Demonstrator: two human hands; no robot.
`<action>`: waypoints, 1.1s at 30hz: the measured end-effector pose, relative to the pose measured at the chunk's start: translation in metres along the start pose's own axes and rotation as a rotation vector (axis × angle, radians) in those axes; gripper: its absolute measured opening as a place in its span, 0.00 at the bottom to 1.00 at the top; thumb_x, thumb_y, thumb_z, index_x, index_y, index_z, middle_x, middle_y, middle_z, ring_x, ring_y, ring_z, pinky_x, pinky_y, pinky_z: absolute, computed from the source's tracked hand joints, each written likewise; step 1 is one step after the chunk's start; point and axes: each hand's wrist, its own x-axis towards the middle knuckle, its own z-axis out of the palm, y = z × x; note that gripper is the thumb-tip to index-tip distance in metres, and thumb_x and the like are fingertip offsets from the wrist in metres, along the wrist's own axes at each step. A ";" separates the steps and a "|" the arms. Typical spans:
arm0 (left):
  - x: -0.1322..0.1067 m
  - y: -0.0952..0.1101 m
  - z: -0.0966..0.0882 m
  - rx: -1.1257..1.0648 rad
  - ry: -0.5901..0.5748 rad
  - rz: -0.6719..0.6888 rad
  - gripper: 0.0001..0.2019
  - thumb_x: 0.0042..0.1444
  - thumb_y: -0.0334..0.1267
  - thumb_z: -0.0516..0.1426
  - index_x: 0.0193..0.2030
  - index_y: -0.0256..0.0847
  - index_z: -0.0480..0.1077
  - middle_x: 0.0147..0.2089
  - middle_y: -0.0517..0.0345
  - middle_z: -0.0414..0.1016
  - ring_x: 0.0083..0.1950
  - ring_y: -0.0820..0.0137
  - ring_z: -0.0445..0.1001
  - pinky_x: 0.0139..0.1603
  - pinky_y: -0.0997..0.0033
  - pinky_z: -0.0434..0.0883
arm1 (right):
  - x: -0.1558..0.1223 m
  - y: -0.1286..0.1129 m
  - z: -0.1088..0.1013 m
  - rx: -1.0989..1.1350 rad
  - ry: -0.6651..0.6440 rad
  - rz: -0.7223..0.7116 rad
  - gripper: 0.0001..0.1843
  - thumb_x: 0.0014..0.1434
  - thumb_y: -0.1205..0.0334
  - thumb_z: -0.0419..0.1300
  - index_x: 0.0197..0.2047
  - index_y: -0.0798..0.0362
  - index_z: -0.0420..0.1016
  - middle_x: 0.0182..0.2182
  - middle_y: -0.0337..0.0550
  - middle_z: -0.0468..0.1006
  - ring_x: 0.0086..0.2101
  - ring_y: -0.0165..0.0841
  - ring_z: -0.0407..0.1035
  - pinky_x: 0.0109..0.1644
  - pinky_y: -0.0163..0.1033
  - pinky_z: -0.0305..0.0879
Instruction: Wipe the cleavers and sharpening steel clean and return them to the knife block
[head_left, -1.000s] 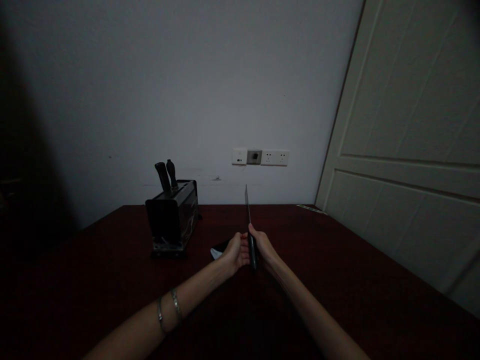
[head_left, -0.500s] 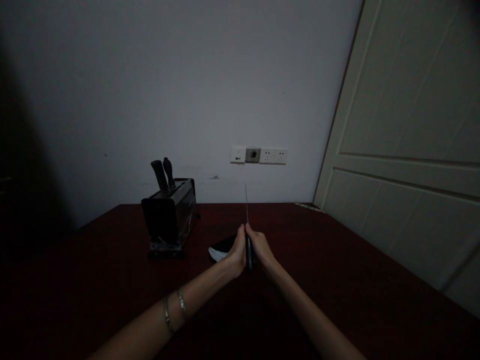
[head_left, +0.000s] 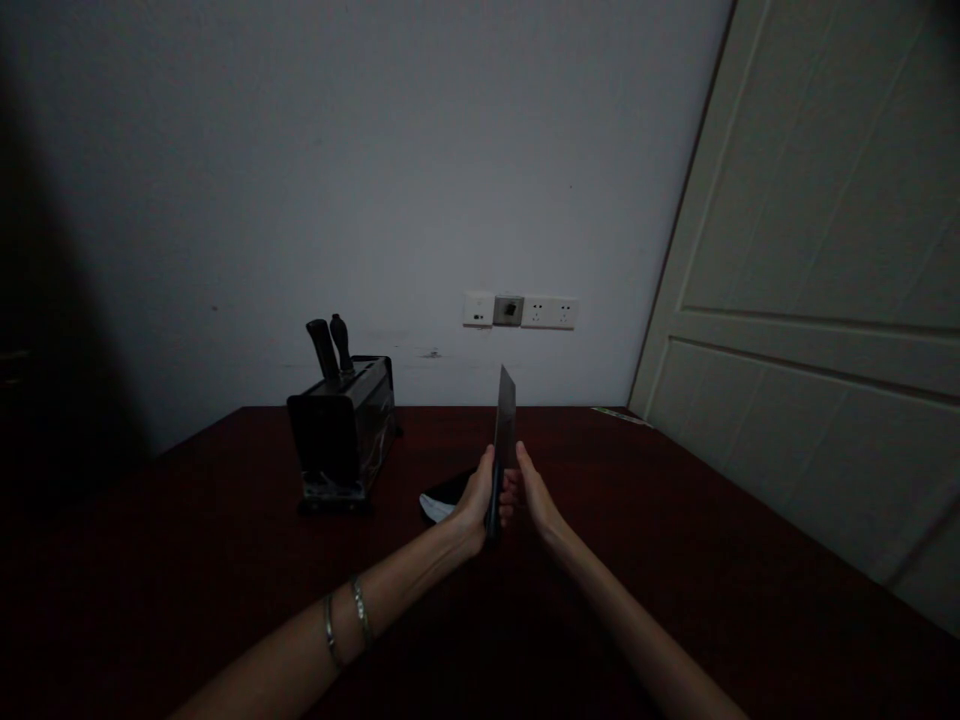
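A kitchen knife (head_left: 505, 415) with a broad metal blade and a dark handle stands upright in front of me, blade up. My left hand (head_left: 477, 503) is closed round its handle, with the fingertips showing on the far side. Just to the right of the handle is my right hand (head_left: 537, 497), thumb up and fingers stretched forward; a small gap parts it from the knife. Beyond my left wrist lies a flat dark thing with a whitish edge (head_left: 436, 508), partly hidden by that hand; its kind is unclear.
On the left of the dark red table (head_left: 637, 560) stands a black knife block (head_left: 341, 430) with two dark handles (head_left: 330, 345) sticking up. A thin flat strip (head_left: 621, 415) lies at the back right. Wall sockets (head_left: 550, 313) sit above the table, and a pale panelled door (head_left: 810, 300) rises on the right.
My right hand has come off the knife handle and moved slightly right. The blade has turned from edge-on, so its broad face shows. My left hand keeps its hold.
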 end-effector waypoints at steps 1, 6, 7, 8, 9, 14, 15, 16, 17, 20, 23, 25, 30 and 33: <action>-0.001 0.001 0.000 -0.001 -0.002 0.005 0.27 0.48 0.65 0.45 0.22 0.39 0.57 0.13 0.68 0.55 0.12 0.80 0.53 0.16 0.79 0.51 | 0.000 0.003 -0.004 -0.022 0.007 0.003 0.34 0.52 0.32 0.39 0.20 0.55 0.64 0.13 0.39 0.67 0.13 0.26 0.61 0.18 0.31 0.58; -0.005 0.017 -0.003 -0.041 -0.042 0.026 0.27 0.50 0.65 0.44 0.22 0.39 0.57 0.13 0.69 0.53 0.12 0.81 0.51 0.15 0.80 0.51 | -0.001 0.017 -0.020 -0.260 0.089 -0.101 0.36 0.54 0.35 0.42 0.30 0.61 0.73 0.24 0.52 0.76 0.26 0.34 0.71 0.27 0.35 0.62; -0.005 0.021 -0.004 -0.067 -0.064 0.016 0.28 0.50 0.65 0.43 0.22 0.39 0.57 0.13 0.69 0.52 0.12 0.81 0.50 0.14 0.80 0.50 | -0.002 0.019 -0.022 -0.310 0.101 -0.156 0.33 0.54 0.37 0.44 0.31 0.60 0.74 0.27 0.52 0.77 0.29 0.36 0.72 0.30 0.36 0.63; -0.005 0.025 -0.005 -0.097 -0.088 0.001 0.28 0.51 0.65 0.42 0.21 0.39 0.56 0.12 0.69 0.51 0.12 0.82 0.50 0.14 0.81 0.49 | -0.003 0.019 -0.023 -0.357 0.107 -0.216 0.30 0.54 0.39 0.46 0.32 0.59 0.74 0.29 0.52 0.77 0.32 0.37 0.71 0.34 0.38 0.63; -0.005 0.028 -0.006 -0.131 -0.114 -0.015 0.28 0.52 0.64 0.41 0.21 0.39 0.56 0.12 0.69 0.51 0.12 0.82 0.49 0.14 0.81 0.48 | -0.005 0.018 -0.023 -0.405 0.104 -0.276 0.27 0.54 0.42 0.49 0.33 0.58 0.75 0.31 0.51 0.77 0.34 0.38 0.71 0.38 0.39 0.63; -0.001 0.038 -0.017 -0.276 -0.260 -0.078 0.28 0.55 0.62 0.39 0.20 0.38 0.55 0.12 0.68 0.48 0.11 0.83 0.47 0.12 0.83 0.47 | -0.010 0.011 -0.016 -0.638 -0.028 -0.523 0.11 0.53 0.58 0.56 0.38 0.51 0.75 0.41 0.45 0.75 0.44 0.40 0.67 0.52 0.43 0.56; -0.001 0.040 -0.019 -0.300 -0.281 -0.089 0.29 0.56 0.61 0.38 0.19 0.38 0.55 0.12 0.68 0.48 0.11 0.83 0.47 0.12 0.83 0.47 | -0.009 0.011 -0.013 -0.729 -0.091 -0.609 0.12 0.53 0.61 0.56 0.41 0.51 0.73 0.44 0.45 0.74 0.47 0.39 0.65 0.54 0.43 0.55; 0.000 0.041 -0.022 -0.319 -0.294 -0.098 0.29 0.56 0.61 0.38 0.19 0.38 0.55 0.12 0.68 0.47 0.11 0.83 0.47 0.11 0.83 0.47 | -0.007 0.011 -0.011 -0.840 -0.161 -0.708 0.13 0.53 0.64 0.55 0.43 0.51 0.72 0.47 0.46 0.72 0.49 0.39 0.63 0.55 0.43 0.54; 0.001 0.042 -0.024 -0.332 -0.302 -0.101 0.29 0.56 0.61 0.38 0.19 0.38 0.55 0.11 0.68 0.47 0.11 0.83 0.46 0.11 0.84 0.47 | -0.004 0.013 -0.008 -0.956 -0.229 -0.804 0.14 0.52 0.65 0.54 0.44 0.52 0.71 0.48 0.48 0.71 0.51 0.38 0.62 0.56 0.43 0.54; 0.003 0.044 -0.029 -0.382 -0.335 -0.108 0.29 0.57 0.60 0.37 0.18 0.38 0.55 0.11 0.69 0.45 0.11 0.83 0.46 0.10 0.84 0.47 | 0.009 0.019 0.003 -1.174 -0.334 -0.949 0.14 0.51 0.63 0.56 0.42 0.54 0.71 0.46 0.51 0.72 0.51 0.41 0.62 0.55 0.44 0.56; 0.006 0.045 -0.034 -0.442 -0.367 -0.116 0.29 0.57 0.60 0.37 0.18 0.38 0.55 0.12 0.69 0.45 0.11 0.83 0.46 0.10 0.85 0.47 | 0.020 0.025 0.013 -1.212 -0.359 -0.940 0.12 0.49 0.59 0.59 0.37 0.54 0.73 0.39 0.51 0.75 0.47 0.44 0.65 0.53 0.45 0.58; 0.008 0.046 -0.037 -0.456 -0.369 -0.115 0.29 0.58 0.59 0.37 0.18 0.38 0.55 0.12 0.69 0.44 0.11 0.83 0.45 0.10 0.85 0.47 | 0.026 0.028 0.017 -1.235 -0.373 -0.927 0.10 0.49 0.58 0.59 0.33 0.54 0.74 0.35 0.50 0.77 0.42 0.44 0.67 0.49 0.44 0.60; 0.008 0.046 -0.039 -0.487 -0.373 -0.111 0.28 0.59 0.57 0.37 0.18 0.38 0.54 0.11 0.69 0.44 0.11 0.83 0.44 0.09 0.85 0.47 | 0.035 0.034 0.019 -1.236 -0.349 -0.857 0.08 0.50 0.62 0.57 0.33 0.56 0.75 0.34 0.52 0.77 0.38 0.43 0.70 0.44 0.43 0.63; 0.005 0.047 -0.037 -0.499 -0.375 -0.111 0.28 0.59 0.57 0.37 0.18 0.38 0.54 0.11 0.69 0.44 0.11 0.83 0.44 0.10 0.85 0.47 | 0.039 0.036 0.017 -1.187 -0.323 -0.813 0.09 0.50 0.66 0.56 0.35 0.55 0.75 0.37 0.52 0.77 0.40 0.42 0.70 0.44 0.41 0.63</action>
